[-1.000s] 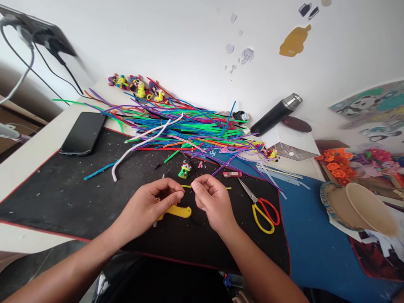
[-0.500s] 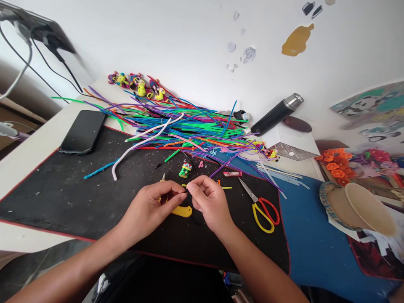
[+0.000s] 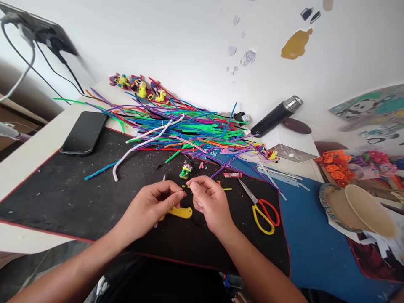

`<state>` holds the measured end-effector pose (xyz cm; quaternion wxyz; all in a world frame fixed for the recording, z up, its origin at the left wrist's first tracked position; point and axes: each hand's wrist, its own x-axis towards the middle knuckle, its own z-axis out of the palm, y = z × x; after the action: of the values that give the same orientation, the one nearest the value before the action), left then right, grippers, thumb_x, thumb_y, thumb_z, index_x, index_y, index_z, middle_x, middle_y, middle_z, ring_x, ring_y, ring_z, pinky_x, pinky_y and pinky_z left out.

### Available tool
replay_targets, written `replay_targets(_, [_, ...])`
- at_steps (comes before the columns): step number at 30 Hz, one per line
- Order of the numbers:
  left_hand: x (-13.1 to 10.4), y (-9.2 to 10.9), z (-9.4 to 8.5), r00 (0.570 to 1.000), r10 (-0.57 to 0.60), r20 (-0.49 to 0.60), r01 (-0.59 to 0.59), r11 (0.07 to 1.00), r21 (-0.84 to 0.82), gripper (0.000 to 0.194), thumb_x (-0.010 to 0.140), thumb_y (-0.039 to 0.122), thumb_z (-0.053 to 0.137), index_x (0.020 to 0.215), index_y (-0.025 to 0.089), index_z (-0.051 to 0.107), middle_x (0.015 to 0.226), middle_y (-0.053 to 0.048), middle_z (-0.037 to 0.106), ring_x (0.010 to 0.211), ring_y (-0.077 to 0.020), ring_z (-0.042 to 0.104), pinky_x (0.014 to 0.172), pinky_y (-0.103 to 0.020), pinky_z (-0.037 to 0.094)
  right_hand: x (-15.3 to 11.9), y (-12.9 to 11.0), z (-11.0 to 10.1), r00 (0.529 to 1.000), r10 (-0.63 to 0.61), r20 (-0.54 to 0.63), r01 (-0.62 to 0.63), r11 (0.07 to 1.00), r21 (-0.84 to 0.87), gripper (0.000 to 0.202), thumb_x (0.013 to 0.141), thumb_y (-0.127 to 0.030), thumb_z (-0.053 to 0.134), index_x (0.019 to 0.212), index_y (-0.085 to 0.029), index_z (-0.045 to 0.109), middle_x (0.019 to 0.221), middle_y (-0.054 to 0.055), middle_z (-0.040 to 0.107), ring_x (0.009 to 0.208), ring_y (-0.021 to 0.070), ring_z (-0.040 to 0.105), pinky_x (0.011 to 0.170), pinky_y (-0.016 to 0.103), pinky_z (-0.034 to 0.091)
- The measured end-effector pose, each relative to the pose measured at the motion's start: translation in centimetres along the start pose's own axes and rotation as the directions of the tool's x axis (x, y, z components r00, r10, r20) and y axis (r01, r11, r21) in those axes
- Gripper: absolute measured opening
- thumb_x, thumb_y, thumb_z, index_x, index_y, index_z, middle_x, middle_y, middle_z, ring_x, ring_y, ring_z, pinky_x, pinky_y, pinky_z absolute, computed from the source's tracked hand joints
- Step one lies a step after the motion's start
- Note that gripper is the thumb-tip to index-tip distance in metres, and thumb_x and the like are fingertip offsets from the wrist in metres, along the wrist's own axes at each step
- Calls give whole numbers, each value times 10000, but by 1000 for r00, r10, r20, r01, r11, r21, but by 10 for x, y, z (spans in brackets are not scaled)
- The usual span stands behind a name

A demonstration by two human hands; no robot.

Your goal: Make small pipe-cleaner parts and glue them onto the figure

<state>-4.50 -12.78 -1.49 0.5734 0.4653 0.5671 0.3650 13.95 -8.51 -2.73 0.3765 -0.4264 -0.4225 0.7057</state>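
Note:
My left hand (image 3: 154, 206) pinches a short dark piece, apparently black pipe cleaner (image 3: 184, 189), between thumb and forefinger. Fingertips of my right hand (image 3: 210, 202) close on its other end, so the two hands almost meet over the black mat (image 3: 126, 202). Most of the piece is hidden by my fingers. Under and behind my left hand lies a tool with a yellow handle (image 3: 181, 212), partly covered. A small green, red and yellow figure (image 3: 185, 170) sits just beyond my fingers, beside a tiny pink piece (image 3: 201, 166).
Scissors (image 3: 260, 208) with red and yellow handles lie right of my right hand, near a red lighter (image 3: 232, 174). Behind is a heap of coloured pipe cleaners (image 3: 195, 126). A phone (image 3: 84, 132) lies left; a black flask (image 3: 277, 115) is at the back right.
Both hands stay nearly in place, with only a slight shift of the fingers around the dark piece. The camera view has tilted a little.

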Motion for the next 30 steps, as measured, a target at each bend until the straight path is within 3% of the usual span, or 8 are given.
replay_targets(6, [1, -3, 0, 1000, -12, -19, 11, 1000, -23, 435, 914, 616, 760, 828, 190, 742, 741, 2, 634, 639, -136, 522, 563, -218, 393, -1, 0, 2, 1000, -6, 11, 6, 1000, -27, 457, 867, -638, 860, 925, -209, 714, 575, -95, 459, 455, 71, 319, 451, 246, 266])
replay_targets(12, [1, -3, 0, 999, -15, 28, 16, 1000, -21, 442, 932, 617, 740, 827, 187, 736, 725, 10, 601, 615, -125, 476, 544, -222, 356, -1, 1, 2, 1000, 2, 23, -1, 999, -48, 468, 874, -644, 853, 874, -216, 665, 555, -108, 422, 452, 72, 318, 452, 247, 268])
replay_targets(23, [1, -11, -5, 998, -22, 65, 29, 994, -108, 456, 929, 633, 756, 814, 194, 727, 703, 10, 588, 610, -123, 486, 552, -218, 411, 0, 4, 2, 999, 1, 37, 3, 995, -103, 474, 900, -667, 822, 911, -214, 682, 568, -96, 442, 471, 85, 353, 461, 246, 277])
replay_targets(27, [3, -14, -8, 998, -39, 43, 45, 989, -142, 444, 895, 626, 798, 808, 193, 747, 698, -2, 616, 602, -126, 509, 544, -221, 427, 0, 3, 1, 999, -15, 48, 21, 992, -124, 454, 925, -659, 799, 932, -218, 694, 579, -91, 444, 483, 95, 363, 480, 261, 287])
replay_targets(30, [3, -11, -18, 999, -18, -37, 12, 989, -148, 426, 880, 605, 832, 805, 192, 759, 726, -12, 651, 625, -133, 533, 566, -230, 455, -3, -1, -1, 995, -63, 77, 79, 971, -226, 363, 989, -580, 753, 968, -219, 727, 615, -75, 470, 522, 108, 388, 521, 272, 313])
